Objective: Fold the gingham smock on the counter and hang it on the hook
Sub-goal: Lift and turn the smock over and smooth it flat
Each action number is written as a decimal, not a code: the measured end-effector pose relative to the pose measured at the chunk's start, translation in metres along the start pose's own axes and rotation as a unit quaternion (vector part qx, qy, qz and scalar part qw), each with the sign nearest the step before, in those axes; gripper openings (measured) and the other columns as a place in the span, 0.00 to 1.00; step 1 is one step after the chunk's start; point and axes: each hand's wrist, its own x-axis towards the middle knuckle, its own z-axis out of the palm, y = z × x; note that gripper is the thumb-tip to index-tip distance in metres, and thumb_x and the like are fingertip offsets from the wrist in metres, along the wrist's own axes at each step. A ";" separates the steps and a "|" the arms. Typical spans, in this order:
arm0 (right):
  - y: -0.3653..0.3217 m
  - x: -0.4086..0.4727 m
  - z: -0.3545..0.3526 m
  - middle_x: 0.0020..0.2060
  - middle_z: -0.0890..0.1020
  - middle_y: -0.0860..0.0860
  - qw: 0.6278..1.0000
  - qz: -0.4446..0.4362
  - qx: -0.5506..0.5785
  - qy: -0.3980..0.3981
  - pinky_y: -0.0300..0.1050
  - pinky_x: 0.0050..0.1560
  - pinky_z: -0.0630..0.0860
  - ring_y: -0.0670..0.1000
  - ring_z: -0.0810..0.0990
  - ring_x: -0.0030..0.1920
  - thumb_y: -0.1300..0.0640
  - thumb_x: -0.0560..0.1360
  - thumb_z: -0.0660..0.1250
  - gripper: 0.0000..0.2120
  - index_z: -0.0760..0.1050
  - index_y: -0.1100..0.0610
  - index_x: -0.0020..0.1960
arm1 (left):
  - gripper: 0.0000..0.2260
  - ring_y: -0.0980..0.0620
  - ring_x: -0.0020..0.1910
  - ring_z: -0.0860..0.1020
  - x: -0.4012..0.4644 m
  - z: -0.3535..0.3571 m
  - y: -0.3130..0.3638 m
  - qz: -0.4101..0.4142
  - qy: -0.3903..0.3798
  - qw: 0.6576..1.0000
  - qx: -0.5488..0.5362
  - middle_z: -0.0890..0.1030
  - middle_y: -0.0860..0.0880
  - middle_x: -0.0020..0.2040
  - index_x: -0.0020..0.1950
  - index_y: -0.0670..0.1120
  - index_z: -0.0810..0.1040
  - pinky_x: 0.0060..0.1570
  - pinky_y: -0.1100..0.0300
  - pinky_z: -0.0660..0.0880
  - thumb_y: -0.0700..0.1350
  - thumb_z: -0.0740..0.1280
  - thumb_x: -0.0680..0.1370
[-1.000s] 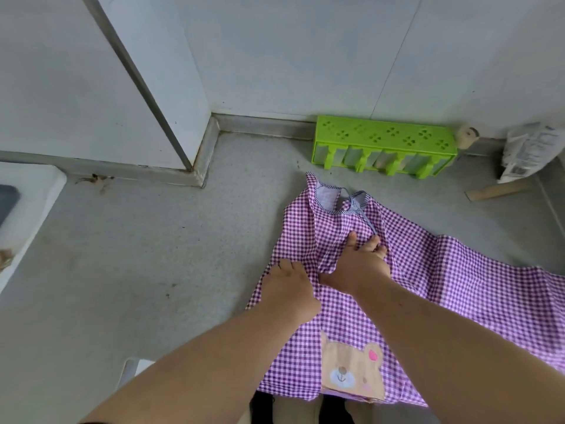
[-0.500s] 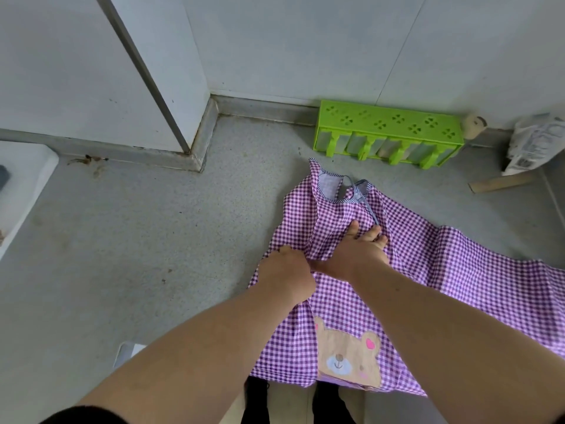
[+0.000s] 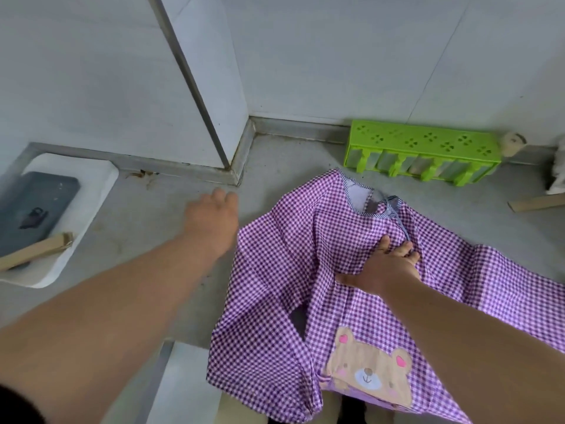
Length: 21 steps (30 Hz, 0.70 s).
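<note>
The right hand (image 3: 386, 267) lies flat with fingers spread, pressing on the gingham smock (image 3: 321, 270), which is spread on the grey counter (image 3: 153, 209) with its bear pocket (image 3: 370, 371) at 6 o'clock; the left hand (image 3: 212, 218) hangs loose at 9 o'clock of the smock, holding nothing, though it looks a bit blurry; to fold well, keep the right hand pressing and bring the side over flat; the green rack (image 3: 422, 151) sits at 12 o'clock; no hook shows.

Soft, even daylight fills the scene, bright without glare, and shadows stay faint. The left hand (image 3: 214, 220) is smeared by motion blur. Wide-angle distortion bends the wall's straight lines toward the edges.
</note>
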 end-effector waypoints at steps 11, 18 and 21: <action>-0.006 -0.005 0.000 0.80 0.36 0.68 1.000 0.010 -0.010 0.008 0.73 0.75 0.59 0.73 0.40 0.80 0.14 0.53 0.66 0.80 0.27 0.58 0.81 | 0.29 0.44 0.73 0.72 -0.082 0.066 0.059 0.389 -0.169 0.904 0.057 0.77 0.45 0.73 0.75 0.47 0.74 0.78 0.44 0.55 0.62 0.46 0.87; -0.008 -0.006 0.001 0.80 0.36 0.68 1.000 0.017 -0.021 0.011 0.72 0.76 0.58 0.73 0.41 0.80 0.14 0.53 0.66 0.79 0.27 0.57 0.81 | 0.29 0.42 0.57 0.80 -0.064 0.083 -0.003 0.082 -0.153 0.984 -0.032 0.81 0.46 0.53 0.60 0.45 0.82 0.66 0.50 0.72 0.68 0.57 0.82; -0.008 -0.007 0.001 0.80 0.37 0.68 0.999 0.015 -0.026 0.012 0.72 0.76 0.59 0.73 0.41 0.80 0.13 0.52 0.64 0.79 0.27 0.57 0.81 | 0.55 0.37 0.51 0.78 -0.039 0.091 -0.039 -0.038 -0.060 0.996 -0.048 0.64 0.53 0.45 0.66 0.50 0.82 0.51 0.47 0.69 0.89 0.47 0.61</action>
